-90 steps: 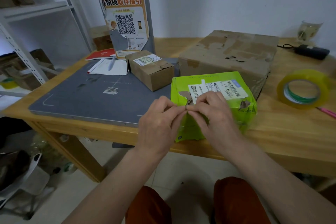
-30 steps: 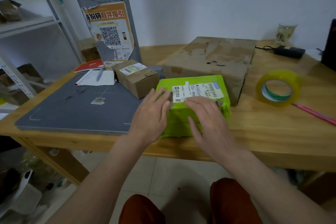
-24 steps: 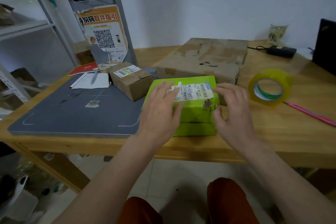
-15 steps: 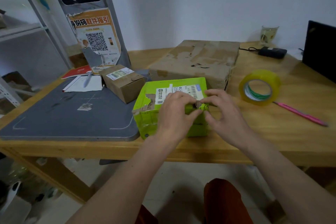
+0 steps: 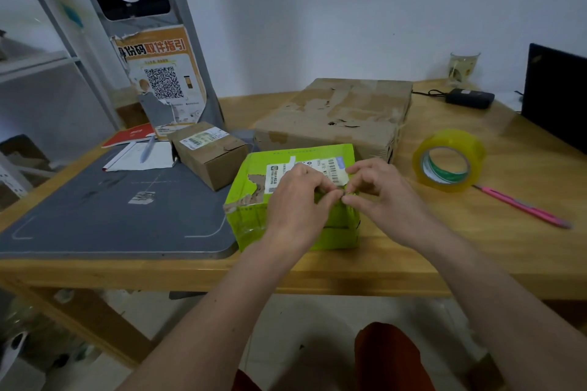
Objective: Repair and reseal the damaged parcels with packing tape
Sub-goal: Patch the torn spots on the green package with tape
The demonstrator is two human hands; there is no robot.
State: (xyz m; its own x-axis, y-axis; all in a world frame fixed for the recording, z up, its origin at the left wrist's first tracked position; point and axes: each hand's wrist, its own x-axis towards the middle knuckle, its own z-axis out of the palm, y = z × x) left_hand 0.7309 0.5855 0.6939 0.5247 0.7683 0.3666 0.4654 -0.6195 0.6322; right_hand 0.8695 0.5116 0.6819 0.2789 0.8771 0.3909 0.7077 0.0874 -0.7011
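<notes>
Fingers (image 5: 330,197) of both hands pinch the green parcel's (image 5: 254,219) torn front edge.

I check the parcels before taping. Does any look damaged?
Yes. The green parcel has its skin torn off at the near left corner, baring brown card. The large brown box behind it shows peeled patches and small holes on top.

The left hand (image 5: 297,200) and right hand (image 5: 382,197) cover the near right part of the green parcel (image 5: 254,222), hiding whatever their fingers (image 5: 330,197) pinch there; half its label (image 5: 333,168) is covered, the print too small to read. The dark screen (image 5: 559,101) at the counter's far right corner is cut off by the frame edge
</notes>
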